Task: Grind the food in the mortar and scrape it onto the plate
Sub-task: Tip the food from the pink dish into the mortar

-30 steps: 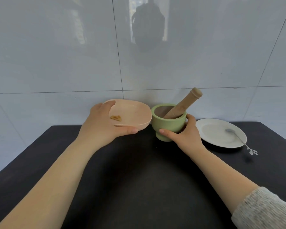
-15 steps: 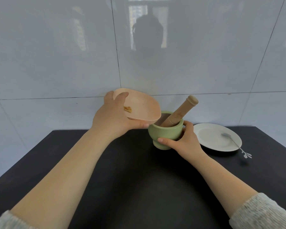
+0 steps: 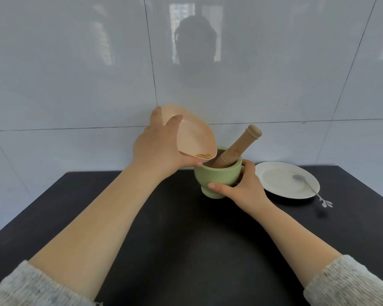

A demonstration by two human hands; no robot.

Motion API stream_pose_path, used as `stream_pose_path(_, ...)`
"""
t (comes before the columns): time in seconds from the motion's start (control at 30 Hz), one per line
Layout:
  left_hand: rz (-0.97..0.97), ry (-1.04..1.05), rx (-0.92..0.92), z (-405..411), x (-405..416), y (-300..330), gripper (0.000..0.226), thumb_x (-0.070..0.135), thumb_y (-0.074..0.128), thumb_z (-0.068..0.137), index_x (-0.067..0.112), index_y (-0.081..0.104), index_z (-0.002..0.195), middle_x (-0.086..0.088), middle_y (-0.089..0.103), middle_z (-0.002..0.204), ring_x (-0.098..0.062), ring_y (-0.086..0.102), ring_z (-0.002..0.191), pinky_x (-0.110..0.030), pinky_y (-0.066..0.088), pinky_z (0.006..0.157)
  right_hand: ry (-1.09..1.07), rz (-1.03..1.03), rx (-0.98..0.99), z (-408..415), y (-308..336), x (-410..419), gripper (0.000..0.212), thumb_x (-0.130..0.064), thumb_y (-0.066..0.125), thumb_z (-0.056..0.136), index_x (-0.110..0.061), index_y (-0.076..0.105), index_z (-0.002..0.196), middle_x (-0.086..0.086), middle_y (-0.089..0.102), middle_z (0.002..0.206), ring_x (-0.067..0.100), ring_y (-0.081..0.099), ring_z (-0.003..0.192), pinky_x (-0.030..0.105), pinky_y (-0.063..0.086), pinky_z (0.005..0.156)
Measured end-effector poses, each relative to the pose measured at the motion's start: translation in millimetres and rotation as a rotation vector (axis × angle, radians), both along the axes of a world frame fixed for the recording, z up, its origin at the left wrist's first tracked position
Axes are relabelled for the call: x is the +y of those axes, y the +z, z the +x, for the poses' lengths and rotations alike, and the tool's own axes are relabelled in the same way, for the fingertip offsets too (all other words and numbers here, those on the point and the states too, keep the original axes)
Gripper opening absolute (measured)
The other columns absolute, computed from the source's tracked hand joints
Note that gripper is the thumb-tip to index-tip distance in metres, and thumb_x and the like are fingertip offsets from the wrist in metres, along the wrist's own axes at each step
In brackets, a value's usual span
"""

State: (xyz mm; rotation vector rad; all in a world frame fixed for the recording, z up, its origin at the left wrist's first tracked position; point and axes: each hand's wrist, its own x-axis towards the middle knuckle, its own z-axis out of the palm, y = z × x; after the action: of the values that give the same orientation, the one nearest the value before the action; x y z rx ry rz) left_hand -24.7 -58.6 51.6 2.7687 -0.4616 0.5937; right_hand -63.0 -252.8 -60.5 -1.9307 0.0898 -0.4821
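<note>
Head view: near the frame's middle, a pink dish (image 3: 191, 138) is tipped by the left hand (image 3: 157, 149), food (image 3: 204, 155) at its lip. The mortar (image 3: 217, 176) is gripped by the right hand (image 3: 244, 186). Food must be slid in next.

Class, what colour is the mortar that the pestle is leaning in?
The mortar is pale green, seen in the head view, the only one.

Dark tabletop (image 3: 186, 250), glossy tiled wall (image 3: 75, 62)
</note>
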Motion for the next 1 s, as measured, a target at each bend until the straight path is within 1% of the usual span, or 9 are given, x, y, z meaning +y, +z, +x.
stream_pose_path(0.1, 0.036, -0.018, -0.049, -2, -3, 1, 0.116, 0.069, 0.078, 0.049, 0.033, 0.025, 0.145, -0.004, 0.0, 0.159, -0.032, 0.037, 0.132, -0.041, 0.043, 0.093, 0.003, -0.003, 0.004, 0, 0, 0, 0.097, -0.05, 0.088, 0.052, -0.026, 0.031, 0.127, -0.009, 0.051, 0.122, 0.013, 0.053, 0.111, 0.03, 0.05, 0.089)
stream_pose_path(0.23, 0.108, -0.024, -0.121, -4, -8, 4, 0.113, 0.067, 0.078, 0.052, 0.033, 0.025, 0.145, -0.005, -0.003, 0.16, -0.033, 0.036, 0.132, -0.041, 0.042, 0.095, 0.006, -0.009, 0.014, 0, 0, -1, 0.098, -0.053, 0.087, 0.051, -0.028, 0.03, 0.127, -0.01, 0.05, 0.122, 0.012, 0.053, 0.111, 0.03, 0.049, 0.089)
stream_pose_path(0.4, 0.234, -0.026, -0.255, -6, -16, 8, 0.106, 0.065, 0.077, 0.057, 0.03, 0.027, 0.144, -0.01, 0.0, 0.159, -0.034, 0.039, 0.129, -0.042, 0.042, 0.097, 0.016, -0.015, 0.017, -1, 2, 1, 0.099, -0.052, 0.086, 0.053, -0.026, 0.029, 0.13, -0.008, 0.05, 0.125, 0.013, 0.052, 0.113, 0.032, 0.05, 0.092)
stream_pose_path(0.53, 0.312, -0.055, -0.328, -8, -20, 12, 0.098, 0.059, 0.076, 0.064, 0.029, 0.028, 0.144, -0.012, -0.001, 0.159, -0.036, 0.034, 0.131, -0.042, 0.035, 0.104, 0.01, -0.024, 0.014, -1, 2, 0, 0.098, -0.052, 0.086, 0.053, -0.027, 0.029, 0.129, -0.007, 0.051, 0.125, 0.014, 0.053, 0.112, 0.031, 0.05, 0.09)
stream_pose_path(0.63, 0.368, -0.069, -0.388, -8, -23, 14, 0.095, 0.051, 0.078, 0.067, 0.028, 0.028, 0.144, -0.012, -0.001, 0.159, -0.035, 0.031, 0.133, -0.042, 0.03, 0.108, 0.009, -0.014, 0.009, -2, 2, 1, 0.095, -0.051, 0.087, 0.053, -0.029, 0.03, 0.126, -0.007, 0.052, 0.124, 0.014, 0.054, 0.111, 0.028, 0.049, 0.088)
stream_pose_path(0.77, 0.41, -0.096, -0.448, -7, -28, 14, 0.095, 0.039, 0.083, 0.065, 0.025, 0.032, 0.144, -0.014, 0.002, 0.16, -0.036, 0.03, 0.135, -0.043, 0.024, 0.113, 0.019, -0.015, 0.009, -2, 2, 1, 0.097, -0.052, 0.086, 0.053, -0.027, 0.029, 0.128, -0.009, 0.051, 0.124, 0.013, 0.053, 0.112, 0.027, 0.048, 0.087)
stream_pose_path(0.9, 0.438, -0.103, -0.484, -3, -32, 13, 0.094, 0.033, 0.084, 0.065, 0.024, 0.034, 0.143, -0.014, 0.003, 0.16, -0.035, 0.029, 0.137, -0.043, 0.02, 0.115, 0.021, -0.018, 0.014, -2, 4, 2, 0.095, -0.052, 0.086, 0.054, -0.029, 0.029, 0.126, -0.009, 0.051, 0.124, 0.013, 0.053, 0.112, 0.026, 0.048, 0.087)
stream_pose_path(0.93, 0.44, -0.103, -0.494, -1, -34, 13, 0.093, 0.032, 0.085, 0.064, 0.023, 0.036, 0.143, -0.015, 0.006, 0.16, -0.036, 0.03, 0.136, -0.044, 0.02, 0.115, 0.021, -0.019, 0.014, -3, 4, 2, 0.093, -0.051, 0.086, 0.054, -0.03, 0.029, 0.125, -0.009, 0.051, 0.123, 0.012, 0.053, 0.111, 0.025, 0.047, 0.086)
stream_pose_path(1.0, 0.455, -0.093, -0.545, 2, -34, 14, 0.093, 0.031, 0.09, 0.053, 0.02, 0.049, 0.135, -0.019, 0.021, 0.157, -0.039, 0.041, 0.13, -0.047, 0.028, 0.112, 0.021, -0.017, 0.013, -3, 4, 2, 0.092, -0.051, 0.086, 0.054, -0.031, 0.029, 0.123, -0.01, 0.051, 0.122, 0.012, 0.053, 0.111, 0.024, 0.046, 0.085)
